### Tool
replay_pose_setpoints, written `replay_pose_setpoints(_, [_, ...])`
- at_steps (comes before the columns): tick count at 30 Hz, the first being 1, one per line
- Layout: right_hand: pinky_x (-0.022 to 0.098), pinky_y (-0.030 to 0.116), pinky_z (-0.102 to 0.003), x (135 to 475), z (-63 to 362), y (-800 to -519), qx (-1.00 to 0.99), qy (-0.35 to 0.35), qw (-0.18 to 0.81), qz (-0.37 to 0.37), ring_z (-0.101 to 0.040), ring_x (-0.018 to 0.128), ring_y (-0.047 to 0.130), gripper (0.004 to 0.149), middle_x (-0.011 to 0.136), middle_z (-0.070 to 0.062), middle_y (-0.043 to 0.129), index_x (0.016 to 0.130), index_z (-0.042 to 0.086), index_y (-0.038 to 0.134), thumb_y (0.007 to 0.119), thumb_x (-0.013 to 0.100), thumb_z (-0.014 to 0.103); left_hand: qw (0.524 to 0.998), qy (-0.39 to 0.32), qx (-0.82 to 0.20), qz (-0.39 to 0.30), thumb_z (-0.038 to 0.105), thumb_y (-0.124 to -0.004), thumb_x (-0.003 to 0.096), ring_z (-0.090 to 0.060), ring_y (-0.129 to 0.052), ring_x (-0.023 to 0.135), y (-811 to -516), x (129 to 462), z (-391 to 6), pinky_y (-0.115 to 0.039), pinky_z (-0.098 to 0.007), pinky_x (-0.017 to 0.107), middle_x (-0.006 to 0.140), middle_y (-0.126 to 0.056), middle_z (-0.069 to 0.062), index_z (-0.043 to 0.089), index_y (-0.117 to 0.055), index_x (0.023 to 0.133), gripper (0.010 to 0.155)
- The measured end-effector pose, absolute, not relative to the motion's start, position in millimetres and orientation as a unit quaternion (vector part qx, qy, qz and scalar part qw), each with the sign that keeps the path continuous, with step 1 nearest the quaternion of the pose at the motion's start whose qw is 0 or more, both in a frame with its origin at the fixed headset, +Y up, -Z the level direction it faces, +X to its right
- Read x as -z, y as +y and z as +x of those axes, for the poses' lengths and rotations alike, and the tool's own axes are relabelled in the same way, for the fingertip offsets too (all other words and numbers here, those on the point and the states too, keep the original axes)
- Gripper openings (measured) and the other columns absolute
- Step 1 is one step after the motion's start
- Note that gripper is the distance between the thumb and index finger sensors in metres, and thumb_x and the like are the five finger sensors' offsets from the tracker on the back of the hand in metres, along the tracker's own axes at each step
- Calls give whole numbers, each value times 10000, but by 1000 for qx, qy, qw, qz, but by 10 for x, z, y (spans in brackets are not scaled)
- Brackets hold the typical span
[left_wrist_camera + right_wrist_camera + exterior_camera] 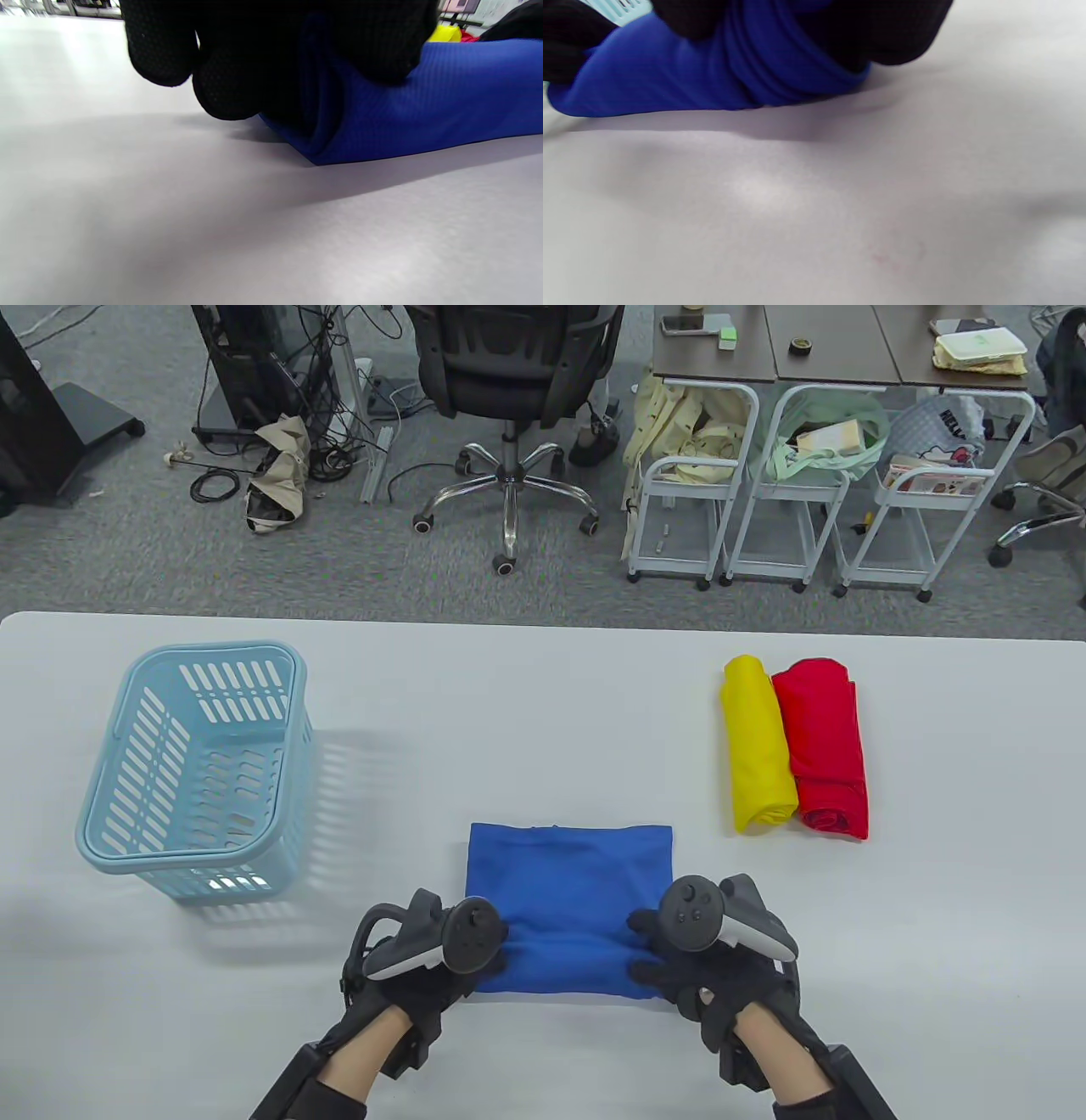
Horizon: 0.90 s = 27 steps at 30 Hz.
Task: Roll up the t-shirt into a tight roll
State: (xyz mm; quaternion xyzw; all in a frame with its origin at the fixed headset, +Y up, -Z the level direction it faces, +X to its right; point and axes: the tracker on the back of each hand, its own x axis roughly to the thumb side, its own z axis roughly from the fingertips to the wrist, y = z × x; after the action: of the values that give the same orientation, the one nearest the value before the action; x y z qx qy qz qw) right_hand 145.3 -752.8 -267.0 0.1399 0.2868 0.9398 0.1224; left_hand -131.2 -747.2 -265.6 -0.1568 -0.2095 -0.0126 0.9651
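Observation:
A blue t-shirt (568, 891) lies folded on the white table (543, 712), its near edge rolled into a thick tube (568, 971). My left hand (475, 954) grips the roll's left end, fingers curled over the cloth (382, 114). My right hand (662, 959) grips the right end, where the spiral of layers (780, 72) shows under the gloved fingers (895, 38). The far part of the shirt stays flat.
A light blue plastic basket (199, 768) stands at the table's left. A yellow roll (755, 746) and a red roll (823, 751) lie side by side at the right. Beyond the table are an office chair (513, 381) and white carts (764, 475).

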Motion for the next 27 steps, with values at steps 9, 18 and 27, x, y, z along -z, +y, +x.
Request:
replay_pose_setpoints(9, [466,784,-357,2652,1465,-7501,-957,265,82,82,-200,651,917,788,923,-73,707,1111,136,389,675,527,583,949,-301,-1,-98,448,-759,532,-247,-873,873,-7299,2396,-1166,-715,-505,710,1079,-779,-31,338,-655,1067,556])
replay_pose_setpoints(18, [565,692,-403,2537,1411,-7108,-981,143,-28,130,-213,762,790,642,1012,-67,555,1039,262,402,762,535,431,939,-304,49,-153,513,-759,511,-288,-728,955,-7514,2445,-1080,-633,-531,751,1161,-603,-68,345,-509,1125,685])
replay_pose_setpoints(27, [685,528,-495,2515,1078,-7553,-946,245,-63,206,-336,953,549,778,1106,-86,339,1038,306,210,775,518,436,942,-291,84,-146,476,-768,517,-274,-700,959,-7560,2475,-1089,-600,-552,762,1148,-561,-71,360,-458,1136,702])
